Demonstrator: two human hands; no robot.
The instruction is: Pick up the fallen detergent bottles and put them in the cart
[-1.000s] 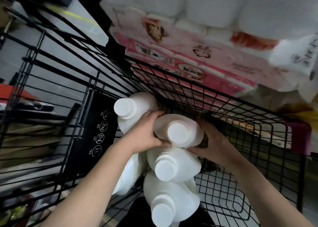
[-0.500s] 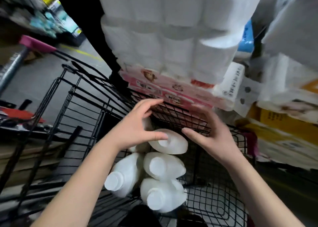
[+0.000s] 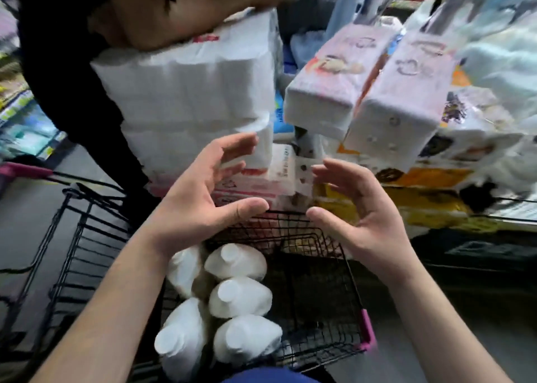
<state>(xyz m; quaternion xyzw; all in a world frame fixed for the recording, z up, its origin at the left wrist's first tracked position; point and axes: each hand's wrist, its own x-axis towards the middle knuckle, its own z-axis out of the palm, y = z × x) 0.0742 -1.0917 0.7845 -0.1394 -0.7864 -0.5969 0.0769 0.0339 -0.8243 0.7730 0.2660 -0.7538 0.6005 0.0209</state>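
Stacked packs of white toilet paper (image 3: pixel 189 92) crowd the shop aisle ahead, and another person's arm (image 3: pixel 180 19) rests on the top pack.

Head view: a second ago both hands were clasped round one white plastic detergent bottle and setting it onto the pile. Half a second ago they let go. Now the left hand (image 3: pixel 200 205) and the right hand (image 3: pixel 366 222) are raised above the black wire shopping cart (image 3: pixel 316 318), fingers spread and holding nothing. Five white plastic detergent bottles (image 3: pixel 235 295) lie heaped in the cart's left half, so this drop looks finished. No fallen bottle shows on the floor from this angle.

The cart's far rim lies just below the thumbs, and the packs stand close beyond the fingertips. The basket's right half is open room, with grey floor on either side.
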